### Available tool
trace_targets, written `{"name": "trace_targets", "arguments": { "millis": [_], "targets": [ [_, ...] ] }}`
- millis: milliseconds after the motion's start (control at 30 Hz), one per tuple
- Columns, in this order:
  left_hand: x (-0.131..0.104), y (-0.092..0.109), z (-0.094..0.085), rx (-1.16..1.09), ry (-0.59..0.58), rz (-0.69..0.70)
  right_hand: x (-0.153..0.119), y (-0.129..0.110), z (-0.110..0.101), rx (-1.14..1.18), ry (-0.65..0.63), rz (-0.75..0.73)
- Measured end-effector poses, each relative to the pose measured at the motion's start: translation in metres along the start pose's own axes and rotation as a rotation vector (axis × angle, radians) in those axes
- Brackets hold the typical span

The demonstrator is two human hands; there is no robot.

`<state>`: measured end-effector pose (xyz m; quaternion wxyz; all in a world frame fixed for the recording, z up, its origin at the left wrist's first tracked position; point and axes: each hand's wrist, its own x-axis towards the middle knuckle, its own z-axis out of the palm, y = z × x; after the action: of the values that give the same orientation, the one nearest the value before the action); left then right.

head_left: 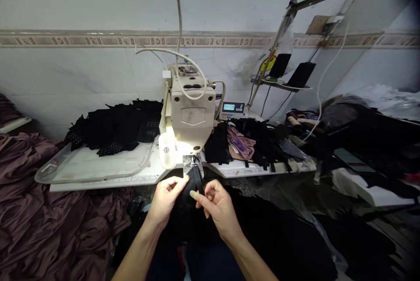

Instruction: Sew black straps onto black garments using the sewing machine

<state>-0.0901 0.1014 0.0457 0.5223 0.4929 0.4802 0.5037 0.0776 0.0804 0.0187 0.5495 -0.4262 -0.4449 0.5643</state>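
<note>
A sewing machine (pixel 193 117) stands in front of me, its lamp lit over the needle area. Black fabric (pixel 186 188) and a narrow black strap (pixel 197 178) run from under the presser foot (pixel 195 165) toward me. My left hand (pixel 167 198) pinches the left edge of the fabric between thumb and fingers. On the right side, my right hand (pixel 215 204) is closed on the strap, thumb on top and fingers curled beneath. Both hands are just in front of the machine's needle plate. The exact stitching point is too small to make out.
Black cut pieces (pixel 121 125) lie on a clear plastic tray (pixel 95 165) at left. More black pieces and a mauve bundle (pixel 241 143) lie right, near a control panel (pixel 232 109). Mauve fabric (pixel 49 215) is heaped at far left. Thread cones (pixel 301 75) stand on a rack.
</note>
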Motion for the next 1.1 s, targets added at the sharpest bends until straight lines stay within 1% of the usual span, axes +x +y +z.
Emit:
{"name": "trace_targets", "arguments": {
  "millis": [67,167,233,267,300,367,400,467,533,567,600,633,700,733,767,800,867,933,1000,1100],
  "targets": [
    [-0.005,-0.003,0.004,0.035,0.030,0.050,0.002,-0.013,-0.006,-0.070,0.022,-0.081],
    [-0.020,-0.002,0.008,0.102,0.076,0.121,0.002,-0.037,-0.017,-0.311,0.073,-0.301],
    [-0.032,0.001,0.008,0.191,0.082,0.174,0.004,-0.054,-0.024,-0.425,0.072,-0.432],
    [-0.037,0.003,0.008,0.246,0.054,0.198,0.006,-0.061,-0.028,-0.442,0.053,-0.464],
    [-0.041,0.006,0.008,0.302,0.000,0.212,0.010,-0.067,-0.030,-0.435,0.023,-0.464],
    [-0.044,0.011,0.007,0.371,-0.131,0.200,0.020,-0.072,-0.033,-0.392,-0.032,-0.388],
    [-0.043,0.013,0.007,0.374,-0.174,0.183,0.026,-0.072,-0.033,-0.378,-0.046,-0.341],
    [-0.037,0.017,0.008,0.334,-0.192,0.141,0.042,-0.067,-0.033,-0.382,-0.050,-0.277],
    [-0.029,0.018,0.008,0.308,-0.144,0.123,0.058,-0.056,-0.033,-0.406,-0.052,-0.262],
    [-0.026,0.018,0.008,0.330,-0.104,0.139,0.067,-0.051,-0.032,-0.413,-0.051,-0.270],
    [-0.023,0.017,0.007,0.381,-0.053,0.179,0.075,-0.045,-0.033,-0.418,-0.043,-0.284],
    [-0.021,0.016,0.007,0.451,0.010,0.249,0.082,-0.041,-0.033,-0.423,-0.028,-0.306],
    [-0.020,0.011,0.006,0.618,0.146,0.456,0.096,-0.033,-0.033,-0.439,0.019,-0.356],
    [-0.021,0.009,0.006,0.705,0.189,0.572,0.101,-0.031,-0.034,-0.448,0.035,-0.376],
    [-0.022,0.006,0.006,0.793,0.204,0.682,0.106,-0.029,-0.034,-0.454,0.042,-0.390],
    [-0.024,0.004,0.006,0.882,0.194,0.779,0.111,-0.028,-0.034,-0.460,0.041,-0.401],
    [-0.026,0.001,0.009,1.041,0.143,0.904,0.119,-0.027,-0.035,-0.478,0.022,-0.413],
    [-0.027,-0.001,0.013,1.134,0.120,0.945,0.126,-0.028,-0.034,-0.501,-0.002,-0.416],
    [-0.027,-0.003,0.018,1.172,0.140,0.927,0.132,-0.029,-0.033,-0.512,-0.017,-0.412],
    [-0.023,-0.005,0.027,1.208,0.179,0.898,0.140,-0.031,-0.029,-0.518,-0.002,-0.408]
  ]
}}
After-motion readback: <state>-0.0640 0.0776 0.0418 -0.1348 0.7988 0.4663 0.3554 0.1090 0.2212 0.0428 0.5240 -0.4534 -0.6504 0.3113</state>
